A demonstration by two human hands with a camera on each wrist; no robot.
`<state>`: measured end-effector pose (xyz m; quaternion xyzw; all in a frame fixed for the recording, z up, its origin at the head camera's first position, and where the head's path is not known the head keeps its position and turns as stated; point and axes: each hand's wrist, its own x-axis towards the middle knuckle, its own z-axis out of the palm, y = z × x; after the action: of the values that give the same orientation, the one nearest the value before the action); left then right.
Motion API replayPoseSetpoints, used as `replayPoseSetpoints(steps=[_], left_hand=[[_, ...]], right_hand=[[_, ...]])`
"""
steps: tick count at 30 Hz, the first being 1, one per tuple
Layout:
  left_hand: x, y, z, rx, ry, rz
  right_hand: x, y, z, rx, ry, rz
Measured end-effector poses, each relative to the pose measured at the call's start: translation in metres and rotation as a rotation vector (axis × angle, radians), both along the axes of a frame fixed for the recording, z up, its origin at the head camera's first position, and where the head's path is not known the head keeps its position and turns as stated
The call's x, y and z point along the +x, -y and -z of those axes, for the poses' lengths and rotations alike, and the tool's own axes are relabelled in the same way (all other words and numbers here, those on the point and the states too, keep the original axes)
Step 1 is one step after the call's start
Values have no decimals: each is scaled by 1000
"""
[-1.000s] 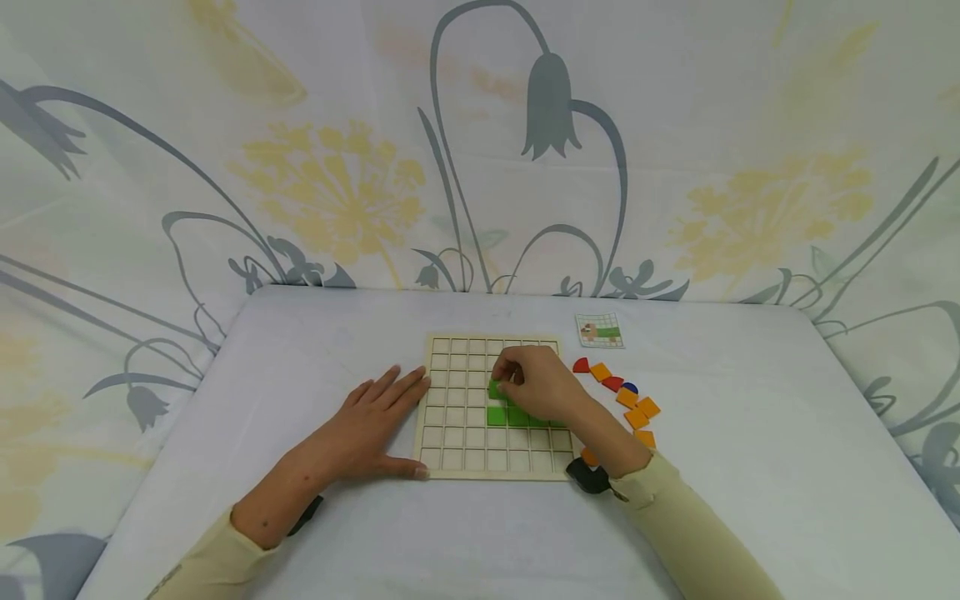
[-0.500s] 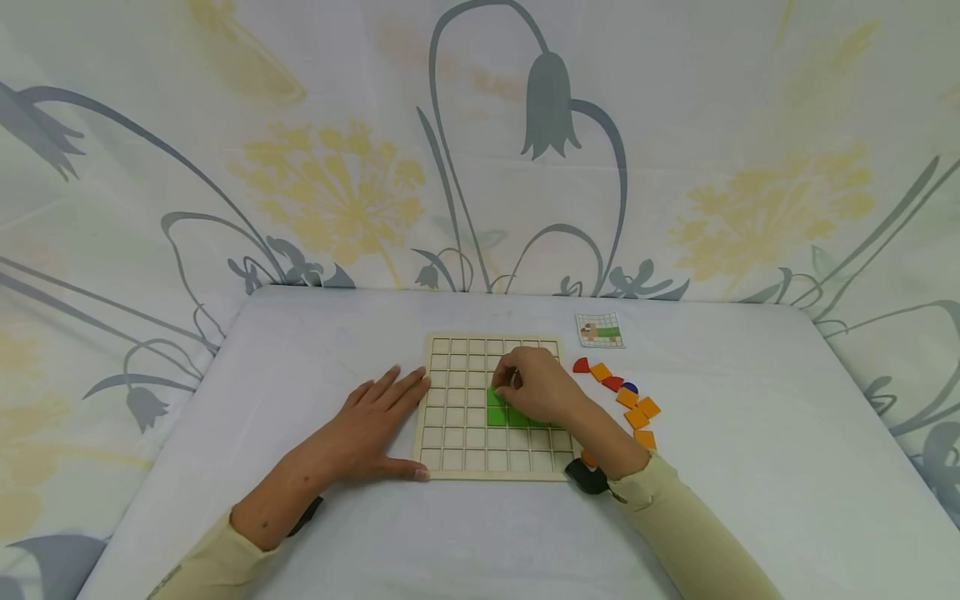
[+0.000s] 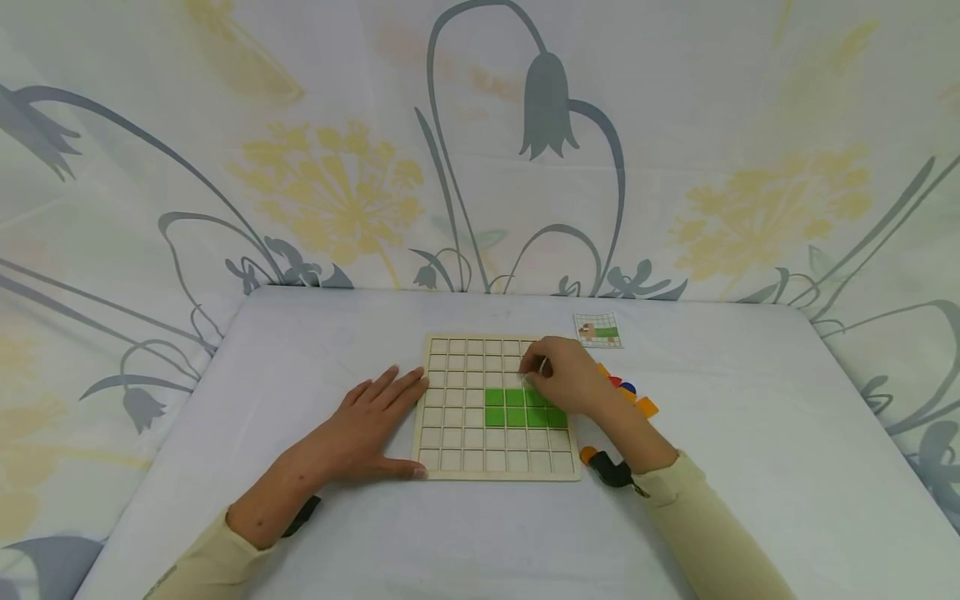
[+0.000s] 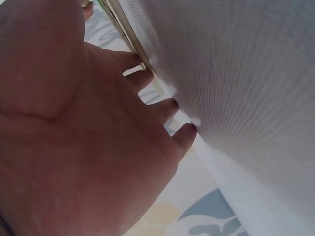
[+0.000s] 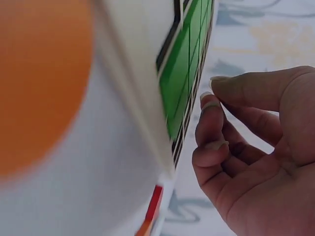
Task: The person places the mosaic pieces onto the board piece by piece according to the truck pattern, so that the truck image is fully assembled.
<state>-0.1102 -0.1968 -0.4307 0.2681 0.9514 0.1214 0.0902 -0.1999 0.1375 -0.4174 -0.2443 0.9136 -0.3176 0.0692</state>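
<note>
A pale wooden grid board (image 3: 452,437) lies on the table, with two rows of green square tiles (image 3: 516,417) in cells right of its middle. My left hand (image 3: 372,431) is spread at the board's left side, its straight fingertips touching the edge; the left wrist view shows the palm (image 4: 93,147) beside the board rim (image 4: 125,29). Over the right part of the board hovers my right hand (image 3: 567,377), covering some cells. In the right wrist view this hand (image 5: 261,147) has loosely bent fingers, thumb tip close to the index tip, no piece visible between them.
Right of the board lie several orange squares (image 3: 647,407), a blue piece (image 3: 628,388) and a red piece (image 3: 615,382), partly behind my right wrist. A round-edged orange piece (image 3: 588,455) sits near the black wrist camera (image 3: 613,475). A small pattern card (image 3: 598,332) lies behind them.
A green tile, held tilted earlier, now lies flat in its cell in the upper green row. My right hand has let go and moved right and slightly back. The left hand stays put.
</note>
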Motion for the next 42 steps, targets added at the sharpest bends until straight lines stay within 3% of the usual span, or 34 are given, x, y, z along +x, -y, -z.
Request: replayPoseSetpoints(steps=[10, 16, 26, 37, 42], left_hand=[[0, 2, -1, 1, -39, 15], [-1, 1, -3, 16, -35, 13], [-1, 1, -1, 14, -27, 7], [0, 0, -5, 21, -9, 1], [1, 0, -6, 20, -7, 2]], right_hand=[[-23, -53, -4, 92, -34, 162], [-30, -75, 0, 134, 25, 126], [-32, -80, 1, 141, 57, 73], [-31, -85, -7, 181, 105, 86], [-26, -83, -11, 231, 149, 151]])
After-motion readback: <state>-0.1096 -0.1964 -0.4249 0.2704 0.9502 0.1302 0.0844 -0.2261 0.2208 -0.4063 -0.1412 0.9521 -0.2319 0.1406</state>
